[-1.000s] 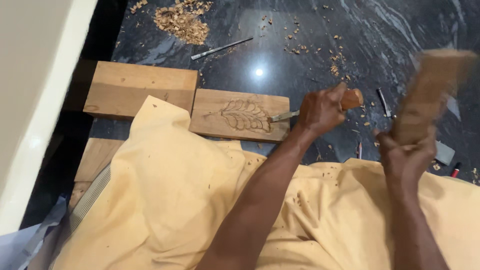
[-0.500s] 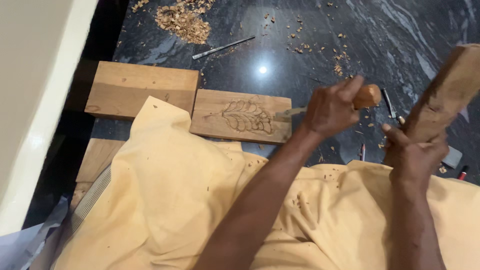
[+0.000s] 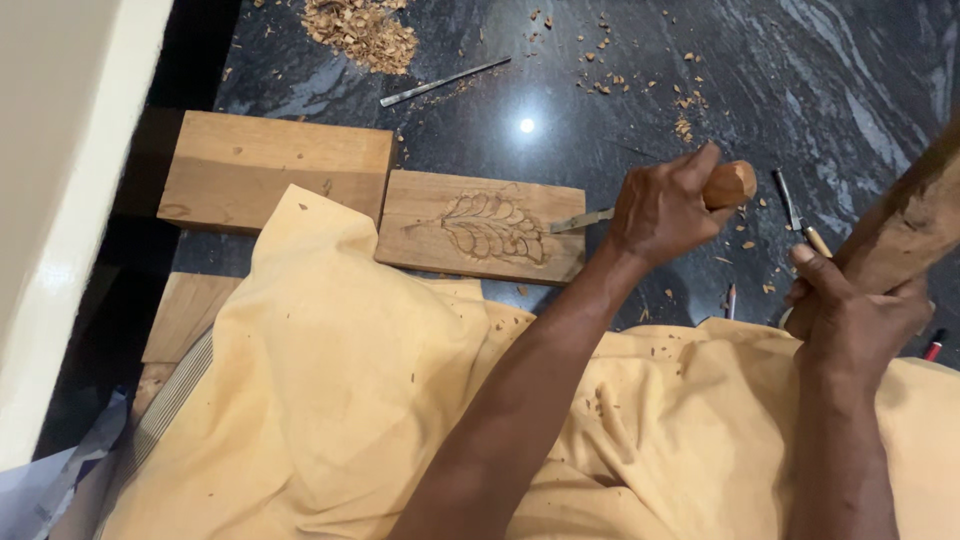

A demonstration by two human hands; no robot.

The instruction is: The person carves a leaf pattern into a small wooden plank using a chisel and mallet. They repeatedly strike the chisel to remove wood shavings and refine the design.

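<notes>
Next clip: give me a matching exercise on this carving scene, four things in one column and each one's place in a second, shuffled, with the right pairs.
Things:
1. chisel
2. wooden mallet
3. pile of wood chips
4. carved board

Places:
A. far on the dark floor, top of view
B. gripped in the left hand, tip on the leaf carving
C. flat on the floor beside a plain board
D. raised in the right hand

Pairs: 1-B, 2-D, 3-A, 4-C

Overhead lamp glare on glossy floor [image 3: 640,90]; sharp focus.
</notes>
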